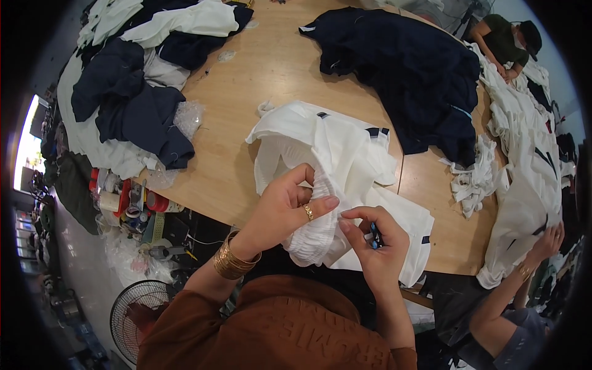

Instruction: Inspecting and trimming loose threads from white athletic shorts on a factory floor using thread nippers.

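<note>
A pair of white trousers (357, 154) with an elastic waistband (314, 237) and small navy patches lies bunched at the table's near edge. My left hand (287, 203) is closed on the gathered waistband, thumb on top and fingers curled into the opening. Just to its right, my right hand (377, 237) pinches thumb and forefinger together close to the white cloth. Whether a thread or fabric is between those fingertips is too small to tell. A small blue-and-black tool (374, 235) sits in that palm under the curled fingers; its working end is hidden.
Navy garments (407, 74) lie across the far right of the wooden table (246, 80). More navy and white clothes (135, 105) are heaped left. Spools and tools (135, 200) crowd the left edge, above a fan (139, 311). Two other people handle white cloth (524, 179) at right.
</note>
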`<state>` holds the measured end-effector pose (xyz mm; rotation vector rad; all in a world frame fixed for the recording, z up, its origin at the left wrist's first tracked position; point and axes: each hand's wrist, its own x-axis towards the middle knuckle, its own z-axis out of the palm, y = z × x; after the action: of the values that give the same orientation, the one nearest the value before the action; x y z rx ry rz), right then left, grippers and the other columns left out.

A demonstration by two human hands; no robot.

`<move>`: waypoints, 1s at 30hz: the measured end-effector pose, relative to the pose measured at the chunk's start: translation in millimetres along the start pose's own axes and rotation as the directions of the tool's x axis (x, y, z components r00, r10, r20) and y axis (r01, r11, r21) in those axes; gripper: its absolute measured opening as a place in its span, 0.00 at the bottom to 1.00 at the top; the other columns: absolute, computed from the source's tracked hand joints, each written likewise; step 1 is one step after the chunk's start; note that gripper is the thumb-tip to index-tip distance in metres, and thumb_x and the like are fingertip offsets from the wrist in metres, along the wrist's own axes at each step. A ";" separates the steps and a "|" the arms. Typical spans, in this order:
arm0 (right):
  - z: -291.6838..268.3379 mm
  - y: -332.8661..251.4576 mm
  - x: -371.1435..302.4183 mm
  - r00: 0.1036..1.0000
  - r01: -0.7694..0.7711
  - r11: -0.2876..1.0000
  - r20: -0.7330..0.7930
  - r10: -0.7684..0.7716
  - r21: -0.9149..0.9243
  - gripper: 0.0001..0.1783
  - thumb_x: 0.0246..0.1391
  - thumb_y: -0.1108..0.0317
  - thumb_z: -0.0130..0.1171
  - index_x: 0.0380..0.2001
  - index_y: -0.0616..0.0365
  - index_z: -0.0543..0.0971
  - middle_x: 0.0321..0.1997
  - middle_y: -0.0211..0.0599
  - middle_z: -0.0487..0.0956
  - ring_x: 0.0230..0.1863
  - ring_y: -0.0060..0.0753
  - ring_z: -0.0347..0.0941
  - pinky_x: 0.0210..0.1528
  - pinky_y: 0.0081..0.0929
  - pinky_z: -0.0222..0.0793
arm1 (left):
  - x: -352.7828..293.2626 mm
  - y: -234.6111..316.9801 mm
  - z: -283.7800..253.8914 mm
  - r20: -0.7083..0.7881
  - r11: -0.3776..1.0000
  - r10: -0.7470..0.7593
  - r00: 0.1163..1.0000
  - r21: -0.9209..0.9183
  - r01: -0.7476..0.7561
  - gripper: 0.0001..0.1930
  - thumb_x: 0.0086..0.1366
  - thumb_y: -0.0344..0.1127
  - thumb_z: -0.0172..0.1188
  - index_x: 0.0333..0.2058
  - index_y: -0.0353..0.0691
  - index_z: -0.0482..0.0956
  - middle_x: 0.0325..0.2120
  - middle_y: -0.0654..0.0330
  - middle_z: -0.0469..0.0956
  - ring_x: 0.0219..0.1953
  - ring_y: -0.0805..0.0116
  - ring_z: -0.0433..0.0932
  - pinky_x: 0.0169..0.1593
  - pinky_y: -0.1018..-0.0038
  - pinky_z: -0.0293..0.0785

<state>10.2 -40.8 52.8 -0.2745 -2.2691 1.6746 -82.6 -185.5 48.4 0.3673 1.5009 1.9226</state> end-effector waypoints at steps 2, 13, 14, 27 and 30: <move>2.3 -1.6 0.7 1.000 -0.002 1.000 0.010 0.002 0.009 0.05 0.44 0.78 0.61 0.26 0.61 0.76 0.22 0.24 0.71 0.23 0.13 0.60 0.26 0.11 0.56 | -0.5 1.7 2.1 -0.003 1.000 0.012 1.000 0.001 -0.012 0.10 0.59 0.30 0.58 0.34 0.36 0.66 0.26 0.63 0.76 0.28 0.83 0.73 0.29 0.85 0.68; -2.0 1.6 2.9 0.976 -0.200 0.941 0.141 0.167 0.274 0.06 0.44 0.79 0.57 0.28 0.61 0.71 0.24 0.24 0.70 0.27 0.12 0.62 0.31 0.11 0.58 | -2.6 7.2 1.0 0.049 0.990 -0.002 0.999 0.139 -0.004 0.11 0.59 0.32 0.59 0.32 0.36 0.65 0.18 0.67 0.73 0.22 0.88 0.65 0.23 0.86 0.59; -3.1 1.9 2.4 0.973 -0.224 0.928 0.128 0.194 0.298 0.08 0.43 0.78 0.58 0.29 0.60 0.72 0.24 0.24 0.71 0.27 0.12 0.64 0.33 0.11 0.61 | -2.8 6.5 1.1 0.043 0.993 0.005 0.999 0.119 -0.010 0.11 0.59 0.32 0.59 0.32 0.36 0.65 0.18 0.67 0.73 0.22 0.88 0.65 0.23 0.86 0.59; -3.7 -2.3 3.1 0.994 0.071 0.996 0.086 -0.066 -0.050 0.07 0.43 0.78 0.61 0.25 0.60 0.72 0.23 0.27 0.68 0.23 0.15 0.59 0.26 0.11 0.54 | -1.1 7.3 -0.1 0.075 0.991 -0.029 0.997 0.134 0.019 0.11 0.59 0.33 0.58 0.33 0.38 0.64 0.17 0.69 0.72 0.21 0.90 0.63 0.22 0.88 0.56; -3.6 2.7 2.7 0.985 0.122 0.993 0.127 -0.120 -0.005 0.07 0.45 0.79 0.58 0.27 0.60 0.70 0.24 0.25 0.67 0.24 0.14 0.59 0.26 0.12 0.54 | -1.4 8.8 3.2 0.077 0.994 -0.028 0.997 0.106 0.020 0.11 0.60 0.33 0.58 0.33 0.37 0.64 0.17 0.68 0.73 0.22 0.90 0.64 0.23 0.89 0.57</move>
<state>8.8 -35.8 51.6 -0.0331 -2.3362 1.6590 -82.6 -185.1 57.8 0.4644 1.5517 1.7940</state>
